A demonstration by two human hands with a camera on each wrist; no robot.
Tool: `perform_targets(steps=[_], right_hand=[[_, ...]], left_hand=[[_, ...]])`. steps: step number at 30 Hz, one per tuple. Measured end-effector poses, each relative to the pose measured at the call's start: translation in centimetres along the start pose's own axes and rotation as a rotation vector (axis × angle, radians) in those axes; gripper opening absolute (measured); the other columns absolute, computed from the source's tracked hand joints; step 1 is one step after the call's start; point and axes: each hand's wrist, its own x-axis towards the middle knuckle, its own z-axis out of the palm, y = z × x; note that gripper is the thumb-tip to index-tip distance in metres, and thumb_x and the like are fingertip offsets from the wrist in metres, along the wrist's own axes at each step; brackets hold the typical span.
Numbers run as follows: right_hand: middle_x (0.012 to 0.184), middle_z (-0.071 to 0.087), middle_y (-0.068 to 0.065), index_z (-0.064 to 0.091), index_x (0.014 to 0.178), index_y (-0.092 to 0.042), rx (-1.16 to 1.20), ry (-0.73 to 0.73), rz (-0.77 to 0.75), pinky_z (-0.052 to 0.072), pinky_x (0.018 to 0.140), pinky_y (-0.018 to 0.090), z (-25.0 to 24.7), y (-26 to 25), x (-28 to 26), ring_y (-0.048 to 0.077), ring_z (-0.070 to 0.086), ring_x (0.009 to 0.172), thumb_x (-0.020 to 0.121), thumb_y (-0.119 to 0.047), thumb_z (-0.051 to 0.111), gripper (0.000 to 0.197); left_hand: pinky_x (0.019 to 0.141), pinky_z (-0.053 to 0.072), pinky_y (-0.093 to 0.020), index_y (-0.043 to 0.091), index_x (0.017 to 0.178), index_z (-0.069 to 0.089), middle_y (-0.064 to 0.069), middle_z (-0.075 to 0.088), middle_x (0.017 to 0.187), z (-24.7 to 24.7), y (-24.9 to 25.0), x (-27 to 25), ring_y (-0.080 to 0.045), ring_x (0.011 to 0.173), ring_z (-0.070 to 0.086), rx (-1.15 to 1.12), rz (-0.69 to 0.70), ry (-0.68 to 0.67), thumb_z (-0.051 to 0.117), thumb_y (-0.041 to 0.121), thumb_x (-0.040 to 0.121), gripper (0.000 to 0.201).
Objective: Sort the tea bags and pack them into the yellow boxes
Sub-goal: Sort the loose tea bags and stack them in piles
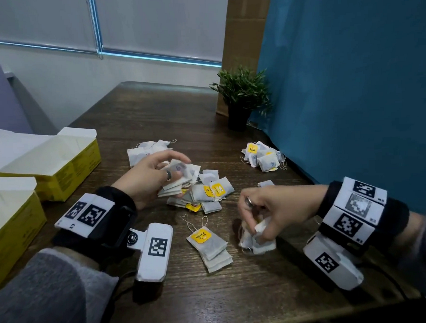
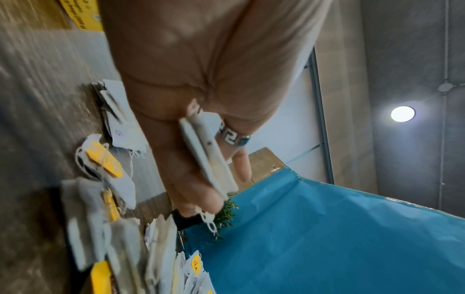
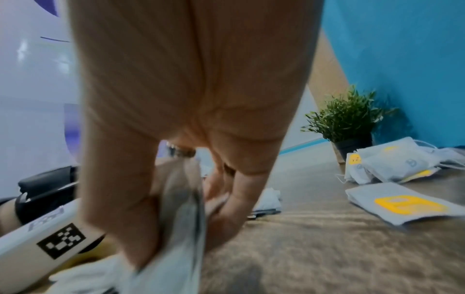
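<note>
Head view: my left hand (image 1: 149, 178) held a sorted stack of tea bags (image 1: 177, 180); my right hand's (image 1: 270, 210) grip pinched another bunch (image 1: 258, 240), squaring it for the yellow boxes (image 1: 68, 172).

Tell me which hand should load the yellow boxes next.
Left, probably. The left hand already holds a small stack of tea bags and is nearer the open yellow boxes; the right hand works a bundle farther away.

Readable text for you: "TEA" on the yellow tag (image 1: 252, 149) atop the far-right tea bag pile (image 1: 264, 156), same tag legible in your left wrist view. "RELAX" on the yellow tag (image 1: 201, 235) of the near-centre tea bag stack (image 1: 212, 249). Print on the yellow boxes (image 1: 68, 167) too small to read. Wrist markers carry patterns only.
</note>
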Motion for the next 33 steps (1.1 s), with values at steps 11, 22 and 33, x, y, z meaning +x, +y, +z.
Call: perform_targets(steps=[11, 22, 33], right_hand=[[0.086, 0.049, 0.008, 0.060, 0.072, -0.007, -0.399, 1.085, -0.599, 0.041, 0.068, 0.006, -0.5, -0.5, 3.7, 0.001, 0.046, 0.073, 0.073, 0.007, 0.067, 0.016], [0.113, 0.040, -0.001, 0.062, 0.077, -0.012, -0.419, 0.885, -0.572, 0.056, 0.067, 0.041, 0.4, -0.7, 4.4, 0.019, 0.054, 0.094, 0.086, -0.020, 0.060, 0.013], [0.074, 0.061, -0.014, 0.063, 0.071, -0.031, 0.021, 0.736, -0.356, 0.050, 0.063, 0.026, -2.1, 0.7, 1.3, 0.006, 0.058, 0.068, 0.075, -0.026, 0.078, 0.016]], left_hand=[[0.050, 0.054, -0.023, 0.006, 0.074, 0.075, -0.009, 0.073, 0.079, 1.3, 0.9, -0.8, -0.017, 0.063, 0.066, -0.167, -0.111, -0.241, 0.060, 0.021, 0.075, 0.022], [0.060, 0.054, -0.019, 0.011, 0.077, 0.074, -0.001, 0.072, 0.073, 1.3, 0.5, -0.4, -0.009, 0.065, 0.067, -0.025, 0.006, -0.107, 0.062, 0.013, 0.084, 0.014], [0.054, 0.046, -0.008, 0.012, 0.073, 0.068, 0.011, 0.067, 0.067, 0.9, 0.3, 0.1, 0.005, 0.061, 0.062, 0.087, 0.126, 0.103, 0.068, 0.013, 0.082, 0.009]])
